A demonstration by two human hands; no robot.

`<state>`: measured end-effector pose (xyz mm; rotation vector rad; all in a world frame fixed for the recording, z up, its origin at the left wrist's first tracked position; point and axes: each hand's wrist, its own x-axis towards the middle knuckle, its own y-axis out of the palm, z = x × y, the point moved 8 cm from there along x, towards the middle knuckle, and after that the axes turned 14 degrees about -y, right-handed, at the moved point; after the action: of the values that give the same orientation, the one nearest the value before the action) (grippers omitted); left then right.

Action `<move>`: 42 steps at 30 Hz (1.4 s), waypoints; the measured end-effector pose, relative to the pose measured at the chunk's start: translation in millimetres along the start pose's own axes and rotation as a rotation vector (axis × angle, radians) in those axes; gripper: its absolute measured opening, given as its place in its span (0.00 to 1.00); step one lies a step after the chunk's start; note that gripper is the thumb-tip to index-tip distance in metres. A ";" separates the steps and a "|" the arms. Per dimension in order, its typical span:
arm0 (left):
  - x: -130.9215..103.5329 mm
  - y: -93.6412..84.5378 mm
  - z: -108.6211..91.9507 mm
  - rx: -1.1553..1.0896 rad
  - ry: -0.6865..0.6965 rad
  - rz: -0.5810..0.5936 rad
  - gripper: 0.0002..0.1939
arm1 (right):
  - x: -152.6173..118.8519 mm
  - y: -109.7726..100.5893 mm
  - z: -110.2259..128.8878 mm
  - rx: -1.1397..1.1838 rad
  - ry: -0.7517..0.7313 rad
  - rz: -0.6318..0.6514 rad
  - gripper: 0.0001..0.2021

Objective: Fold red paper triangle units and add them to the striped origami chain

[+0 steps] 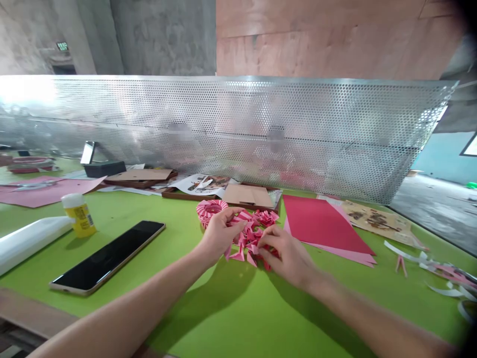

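Across the green bench, sheets of red and pink paper lie right of the pink folded-paper pieces – themselves heaped beside the striped paper ring. Left hand: fingers curled at the heap. Right hand: fingertips pinched together – grip contents indiscernible.

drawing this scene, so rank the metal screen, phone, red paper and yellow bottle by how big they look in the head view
1. Metal screen
2. Red paper and phone: too alike to rank
3. Yellow bottle
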<state>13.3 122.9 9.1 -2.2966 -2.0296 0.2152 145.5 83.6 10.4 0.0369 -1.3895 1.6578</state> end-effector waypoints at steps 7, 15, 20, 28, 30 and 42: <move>-10.8 20.6 0.2 -0.101 -0.048 0.148 0.14 | -14.9 -20.6 -5.0 0.266 0.126 -0.115 0.11; -23.9 42.7 9.5 -0.129 -0.166 0.314 0.09 | -34.7 -7.1 -17.8 0.723 0.355 -0.340 0.10; -24.6 40.9 10.6 -0.038 -0.078 0.262 0.11 | -40.7 0.9 -21.3 0.926 0.445 -0.447 0.11; -31.9 42.9 9.3 0.081 -0.044 0.171 0.10 | -40.1 0.2 -18.8 1.039 0.430 -0.530 0.08; -33.3 42.8 6.8 0.107 -0.019 0.145 0.10 | -38.4 -1.4 -14.8 1.047 0.396 -0.525 0.07; -38.8 43.0 0.3 0.124 0.112 0.121 0.08 | -31.3 -1.5 3.7 1.024 0.263 -0.460 0.06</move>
<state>50.9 79.0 4.9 -2.3017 -1.7757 0.2073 162.0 61.3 -4.5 0.6463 -0.1991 1.7159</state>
